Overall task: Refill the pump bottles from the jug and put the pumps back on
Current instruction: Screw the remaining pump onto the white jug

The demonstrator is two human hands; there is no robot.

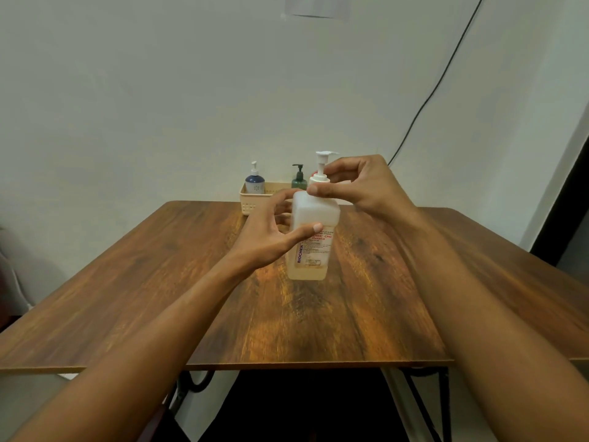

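Our right hand point(360, 186) pinches the pump collar point(318, 179) between thumb and fingertips, while our left hand point(271, 237) grips the large square bottle point(314, 247), thumb across its label. The bottle stands upright mid-bench point(191, 282), with liquid in its lower part. At the far edge, a cream basket point(251, 205) holds a blue pump bottle point(255, 183) and a green pump bottle point(299, 180). We judge the risks to be these: if the left grip is too loose, twisting the collar could spin or tip the bottle, and lifting the pump out carelessly could drip liquid onto the bench.
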